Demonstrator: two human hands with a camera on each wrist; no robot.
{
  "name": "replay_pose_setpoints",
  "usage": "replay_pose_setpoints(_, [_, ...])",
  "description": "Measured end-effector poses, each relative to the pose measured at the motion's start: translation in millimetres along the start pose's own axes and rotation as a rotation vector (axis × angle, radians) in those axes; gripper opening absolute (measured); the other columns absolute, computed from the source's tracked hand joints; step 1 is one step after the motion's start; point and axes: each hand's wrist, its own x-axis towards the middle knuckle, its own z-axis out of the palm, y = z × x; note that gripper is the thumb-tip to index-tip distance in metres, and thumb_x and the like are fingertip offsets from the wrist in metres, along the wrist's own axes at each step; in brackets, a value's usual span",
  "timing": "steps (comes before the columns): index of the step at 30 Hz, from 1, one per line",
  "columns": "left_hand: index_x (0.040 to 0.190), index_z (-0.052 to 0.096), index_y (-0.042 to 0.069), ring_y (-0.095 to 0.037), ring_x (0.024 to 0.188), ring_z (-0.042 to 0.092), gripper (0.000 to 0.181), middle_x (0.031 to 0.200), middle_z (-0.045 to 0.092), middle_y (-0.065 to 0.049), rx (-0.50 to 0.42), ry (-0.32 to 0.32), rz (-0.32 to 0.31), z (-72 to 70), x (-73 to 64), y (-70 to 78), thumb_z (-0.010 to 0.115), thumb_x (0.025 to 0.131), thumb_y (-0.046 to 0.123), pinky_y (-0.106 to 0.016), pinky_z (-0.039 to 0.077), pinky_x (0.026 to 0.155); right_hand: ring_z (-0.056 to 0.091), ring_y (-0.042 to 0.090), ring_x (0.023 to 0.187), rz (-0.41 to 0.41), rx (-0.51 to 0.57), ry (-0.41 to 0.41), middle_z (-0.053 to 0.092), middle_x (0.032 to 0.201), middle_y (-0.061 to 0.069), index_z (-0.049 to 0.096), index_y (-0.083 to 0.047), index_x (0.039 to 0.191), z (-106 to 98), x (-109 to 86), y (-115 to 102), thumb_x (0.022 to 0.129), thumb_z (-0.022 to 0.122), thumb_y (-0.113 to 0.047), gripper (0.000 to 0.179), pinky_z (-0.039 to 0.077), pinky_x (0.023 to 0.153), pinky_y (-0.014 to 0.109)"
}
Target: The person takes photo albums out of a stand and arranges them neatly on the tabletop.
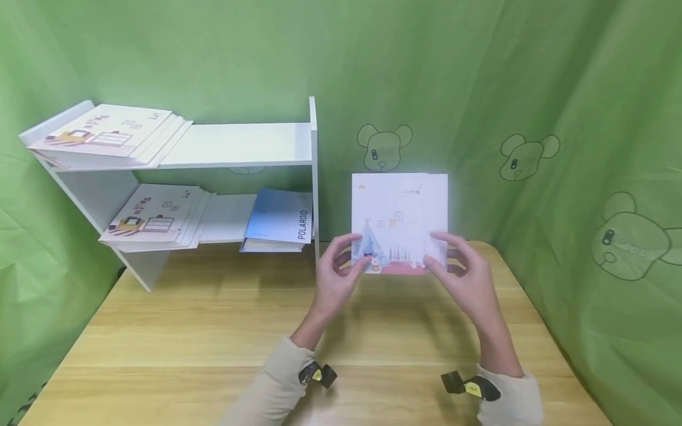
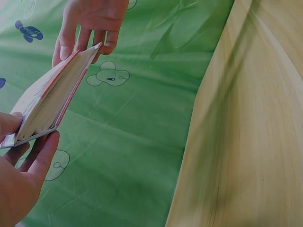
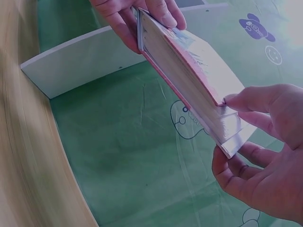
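Note:
Both hands hold a white square book [image 1: 394, 201] upright over the table, its cover printed with a blue tent and a pink strip along the bottom. My left hand [image 1: 335, 272] grips the lower left corner, thumb on the front and fingers behind. At the lower right, my right hand [image 1: 469, 275] pinches it the same way. The right wrist view shows the thick page block [image 3: 180, 80] between red-edged covers, with a whitish part reaching past the front cover on the right hand's side.
Left of the hands stands a white two-tier shelf [image 1: 314, 177]. White illustrated books [image 1: 114, 133] lean on its upper tier, with similar books [image 1: 160, 213] on the lower one beside a blue POLAROID book [image 1: 279, 216]. Green curtain [image 1: 453, 71] surrounds the wooden table [image 1: 213, 331].

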Motion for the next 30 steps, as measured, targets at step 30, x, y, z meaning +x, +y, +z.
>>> replay_pose_setpoints(30, [0.137, 0.058, 0.005, -0.034, 0.111, 0.069, 0.047, 0.135, 0.061, -0.018, -0.035, -0.072, -0.046, 33.6, 0.9, -24.3, 0.07, 0.092, -0.005, -0.038, 0.062, 0.088, 0.06, 0.014, 0.107, 0.035, -0.09, -0.012, 0.057, 0.139, 0.012, 0.062, -0.01, 0.14, -32, 2.5, 28, 0.093, 0.078, -0.012, 0.05, 0.054, 0.083, 0.01])
